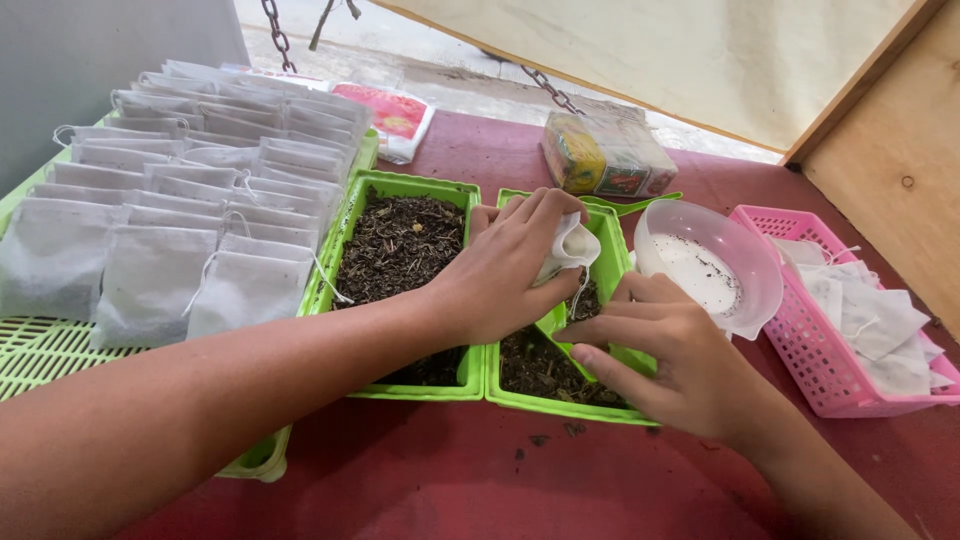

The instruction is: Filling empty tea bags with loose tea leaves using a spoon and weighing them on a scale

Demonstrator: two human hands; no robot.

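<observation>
A dark red table (480, 480) carries the work, with a pale sheet hanging at the far side, a wooden board at the far right, and two chains dropping toward the far edge.

Two green trays (470, 375) of dark loose tea sit side by side at the centre. On the left, a green slatted rack (40, 360) holds rows of filled white bags (200, 190), too many and too overlapped to count. At the right stands one pink basket (800, 345) of empty bags, and beside it one clear bowl (745, 250) dusted with tea. At the far side lie one red packet (395, 118) and one wrapped bundle (605, 155) of small boxes.

The left hand (500, 270) reaches over the trays and pinches one white bag (570, 248) between thumb and fingers, above the right tray. The bag's long axis runs roughly up and down, its mouth turned up and to the right.

The right hand (665, 355) hangs over the right tray's near right corner, fingers loosely curled and pointing left; whether it holds anything, I cannot tell.
</observation>
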